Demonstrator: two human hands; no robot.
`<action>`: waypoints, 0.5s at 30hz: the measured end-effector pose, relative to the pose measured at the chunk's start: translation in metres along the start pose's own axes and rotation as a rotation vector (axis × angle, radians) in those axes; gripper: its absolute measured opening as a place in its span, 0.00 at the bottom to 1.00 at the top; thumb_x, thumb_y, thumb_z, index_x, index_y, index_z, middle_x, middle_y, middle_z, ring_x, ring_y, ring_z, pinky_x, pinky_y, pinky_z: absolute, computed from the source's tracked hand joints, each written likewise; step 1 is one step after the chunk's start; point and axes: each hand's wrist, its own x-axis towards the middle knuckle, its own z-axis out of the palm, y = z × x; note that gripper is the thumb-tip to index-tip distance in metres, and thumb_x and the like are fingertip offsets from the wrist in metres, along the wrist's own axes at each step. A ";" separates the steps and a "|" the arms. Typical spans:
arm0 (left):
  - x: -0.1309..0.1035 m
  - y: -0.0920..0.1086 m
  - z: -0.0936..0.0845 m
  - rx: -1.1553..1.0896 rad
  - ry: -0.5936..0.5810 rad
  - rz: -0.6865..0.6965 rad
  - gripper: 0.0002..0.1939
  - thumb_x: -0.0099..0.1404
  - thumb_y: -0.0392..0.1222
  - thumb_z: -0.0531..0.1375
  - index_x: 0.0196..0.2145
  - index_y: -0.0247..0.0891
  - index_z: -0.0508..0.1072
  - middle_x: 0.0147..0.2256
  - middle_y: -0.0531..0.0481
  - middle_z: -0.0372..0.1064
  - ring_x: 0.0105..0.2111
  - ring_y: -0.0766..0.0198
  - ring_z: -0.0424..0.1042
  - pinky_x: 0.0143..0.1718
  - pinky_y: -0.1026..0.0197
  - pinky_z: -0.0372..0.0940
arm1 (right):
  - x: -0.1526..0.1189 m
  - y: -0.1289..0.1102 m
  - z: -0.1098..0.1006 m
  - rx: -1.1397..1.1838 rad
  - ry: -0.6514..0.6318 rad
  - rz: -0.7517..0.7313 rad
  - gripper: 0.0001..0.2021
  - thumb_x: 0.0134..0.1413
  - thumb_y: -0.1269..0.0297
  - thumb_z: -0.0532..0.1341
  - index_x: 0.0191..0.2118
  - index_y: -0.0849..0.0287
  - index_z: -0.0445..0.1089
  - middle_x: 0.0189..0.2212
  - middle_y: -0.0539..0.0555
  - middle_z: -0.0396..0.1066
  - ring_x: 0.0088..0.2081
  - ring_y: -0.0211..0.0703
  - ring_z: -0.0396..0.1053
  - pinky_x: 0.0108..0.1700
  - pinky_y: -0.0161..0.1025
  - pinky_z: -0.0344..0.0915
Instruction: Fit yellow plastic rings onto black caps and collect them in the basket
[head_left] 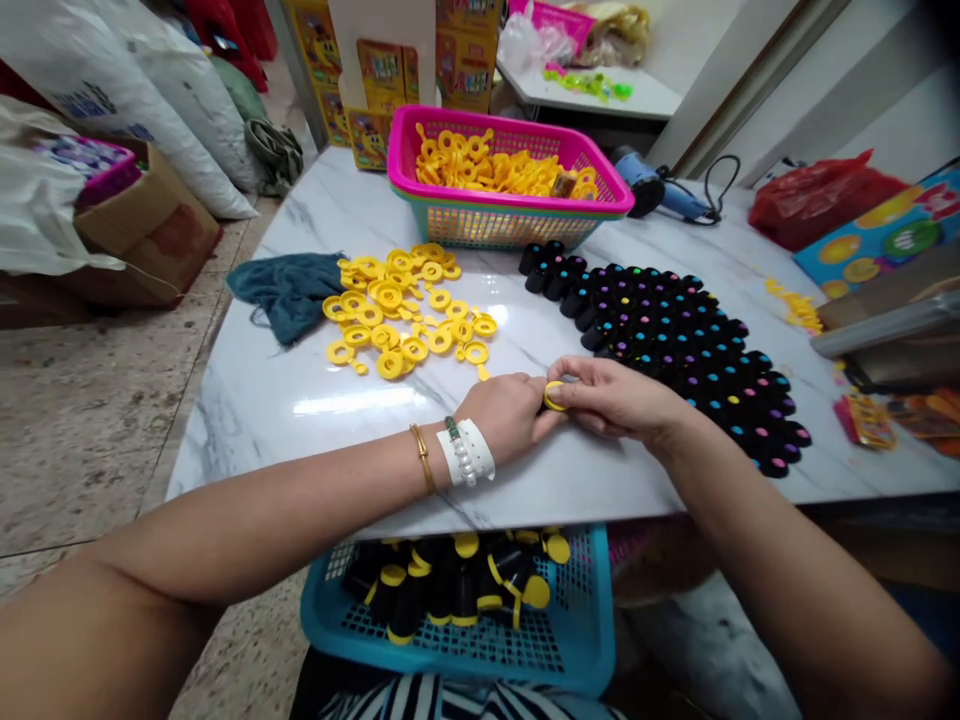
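Observation:
Both hands meet above the front part of the marble-patterned table. Between them is a small yellow piece. My right hand pinches it with thumb and fingers. My left hand is closed beside it, its fingertips touching the piece's left side; whether it holds a further part is hidden. Loose yellow rings with tabs lie behind my left hand. Many black cylinders with coloured dots on top stand close together behind and to the right of my right hand.
Behind sits a pink basket of yellow parts, with a blue power tool to its right. A dark cloth lies at left. Below the front edge, a blue basket holds black cylinders with yellow caps. Red bag at right.

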 end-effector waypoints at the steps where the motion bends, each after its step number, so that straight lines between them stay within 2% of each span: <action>1: 0.000 0.000 0.000 0.000 -0.008 -0.001 0.18 0.67 0.51 0.53 0.44 0.35 0.73 0.37 0.43 0.73 0.36 0.55 0.72 0.34 0.58 0.65 | 0.001 0.000 0.001 -0.011 -0.005 -0.013 0.17 0.49 0.51 0.66 0.36 0.56 0.61 0.08 0.38 0.58 0.07 0.28 0.45 0.09 0.24 0.39; 6: -0.003 -0.002 -0.001 0.005 -0.035 0.020 0.17 0.67 0.50 0.53 0.46 0.38 0.73 0.37 0.44 0.73 0.36 0.56 0.73 0.35 0.59 0.65 | -0.004 0.012 0.017 -0.126 0.102 -0.138 0.18 0.53 0.48 0.61 0.40 0.52 0.55 0.13 0.40 0.64 0.11 0.35 0.57 0.13 0.28 0.53; 8: -0.005 -0.003 -0.004 0.046 -0.042 0.065 0.16 0.65 0.48 0.55 0.46 0.39 0.73 0.36 0.45 0.72 0.35 0.57 0.73 0.32 0.60 0.64 | -0.015 0.012 0.030 -0.300 0.226 -0.183 0.17 0.52 0.51 0.62 0.40 0.52 0.55 0.13 0.39 0.62 0.13 0.35 0.57 0.15 0.29 0.51; 10: -0.007 -0.005 -0.013 0.080 -0.107 0.167 0.16 0.61 0.48 0.59 0.45 0.41 0.74 0.34 0.47 0.71 0.32 0.58 0.72 0.29 0.62 0.62 | -0.034 0.010 0.045 -0.517 0.373 -0.251 0.15 0.49 0.58 0.64 0.37 0.54 0.57 0.14 0.39 0.58 0.17 0.34 0.56 0.19 0.29 0.49; 11: -0.008 -0.007 -0.019 0.089 -0.171 0.241 0.16 0.59 0.50 0.62 0.44 0.42 0.75 0.33 0.49 0.71 0.31 0.59 0.72 0.28 0.62 0.62 | -0.046 0.009 0.054 -0.597 0.374 -0.272 0.14 0.47 0.61 0.64 0.36 0.54 0.58 0.15 0.39 0.58 0.18 0.34 0.56 0.20 0.29 0.48; 13: -0.007 -0.014 -0.035 0.103 -0.286 0.373 0.18 0.55 0.52 0.65 0.42 0.45 0.76 0.32 0.50 0.71 0.31 0.60 0.71 0.27 0.63 0.61 | -0.070 0.010 0.070 -0.650 0.238 -0.204 0.09 0.49 0.66 0.60 0.37 0.54 0.60 0.16 0.40 0.57 0.20 0.34 0.56 0.21 0.30 0.49; 14: -0.006 -0.020 -0.044 0.123 -0.292 0.400 0.18 0.54 0.52 0.66 0.43 0.45 0.76 0.33 0.50 0.71 0.31 0.60 0.71 0.28 0.63 0.61 | -0.081 0.013 0.078 -0.675 0.166 -0.149 0.08 0.49 0.67 0.59 0.37 0.54 0.61 0.17 0.41 0.58 0.20 0.35 0.57 0.22 0.30 0.50; 15: -0.003 -0.026 -0.052 0.162 -0.247 0.387 0.19 0.55 0.51 0.66 0.44 0.45 0.76 0.35 0.49 0.72 0.33 0.60 0.71 0.29 0.63 0.62 | -0.088 0.017 0.085 -0.728 0.128 -0.116 0.09 0.47 0.67 0.60 0.37 0.54 0.63 0.20 0.43 0.61 0.23 0.36 0.60 0.24 0.30 0.53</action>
